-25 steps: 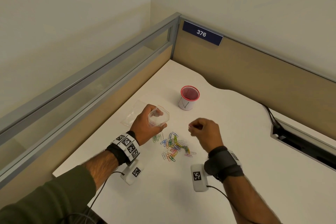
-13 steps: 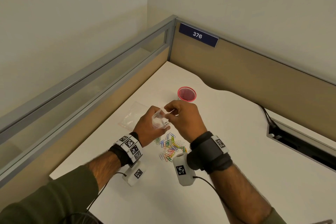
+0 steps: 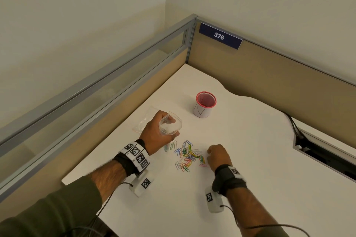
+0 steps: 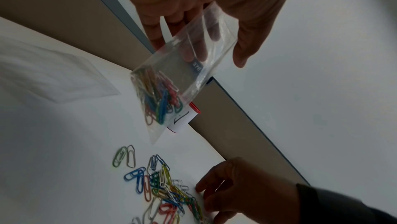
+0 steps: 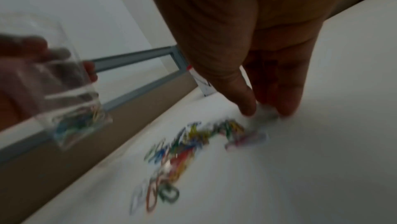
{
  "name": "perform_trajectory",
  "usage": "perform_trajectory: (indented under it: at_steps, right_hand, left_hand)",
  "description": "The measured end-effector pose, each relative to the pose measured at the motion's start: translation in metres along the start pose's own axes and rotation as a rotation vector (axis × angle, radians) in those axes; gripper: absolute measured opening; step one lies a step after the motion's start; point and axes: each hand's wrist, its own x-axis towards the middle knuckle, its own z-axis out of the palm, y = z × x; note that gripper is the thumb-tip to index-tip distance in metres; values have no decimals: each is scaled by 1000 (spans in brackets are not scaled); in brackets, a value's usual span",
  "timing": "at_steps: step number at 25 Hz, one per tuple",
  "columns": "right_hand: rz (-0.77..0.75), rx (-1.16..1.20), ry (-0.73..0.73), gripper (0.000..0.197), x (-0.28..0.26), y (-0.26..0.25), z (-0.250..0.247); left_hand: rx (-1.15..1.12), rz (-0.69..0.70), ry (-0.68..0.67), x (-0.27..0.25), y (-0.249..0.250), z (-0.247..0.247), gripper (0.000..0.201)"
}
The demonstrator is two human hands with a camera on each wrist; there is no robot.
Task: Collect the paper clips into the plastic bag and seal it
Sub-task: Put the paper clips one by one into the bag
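My left hand (image 3: 154,134) grips a small clear plastic bag (image 3: 171,125) a little above the white table (image 3: 250,159), its mouth held wide and facing up. In the left wrist view the bag (image 4: 182,74) hangs from the fingers (image 4: 154,23) with several coloured paper clips (image 4: 161,101) at its bottom. A loose pile of coloured paper clips (image 3: 189,157) lies on the table just below the bag. My right hand (image 3: 210,152) is down at the pile's right edge. Its thumb and fingertips (image 5: 287,107) touch the table with a small gap between them; that view is blurred.
A red-rimmed white cup (image 3: 204,106) stands behind the bag. A second flat clear bag (image 3: 144,121) lies left of my left hand near the partition (image 3: 115,92). A cable slot (image 3: 317,152) cuts the table at right.
Half a second ago my right hand was up at the bag's mouth; it has come down to the right side of the pile. The left hand keeps the bag in place.
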Motion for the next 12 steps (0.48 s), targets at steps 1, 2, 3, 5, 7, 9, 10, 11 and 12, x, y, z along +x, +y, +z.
perform_trajectory:
  at_steps: [1,2,3,5,7,9,10,11,12]
  right_hand:
    - [-5,-32,2,27,-2,-3,7]
    - [-25,-52,6,26,-3,-8,12]
    - [-55,-57,-1,26,-3,-14,15]
    - [-100,-40,-18,26,-1,-24,15]
    - [-112,-4,13,27,2,-32,12]
    - [-161,24,13,35,0,-38,12]
    - [-204,6,-16,41,-1,-40,15]
    - [-248,-34,-43,44,-3,-41,19]
    - [-286,-84,-49,40,-5,-42,23]
  left_hand:
    - [0,-3,5,0,-1,-1,45]
    - [1,-8,9,0,-1,-2,44]
    - [2,-12,9,1,-2,-2,44]
    - [5,-12,10,2,-1,-1,45]
    - [6,-18,9,2,2,0,45]
    - [9,-14,4,3,3,2,45]
    - [11,-12,1,3,3,2,45]
    - [11,-13,0,4,3,3,45]
    - [7,-14,3,4,3,2,45]
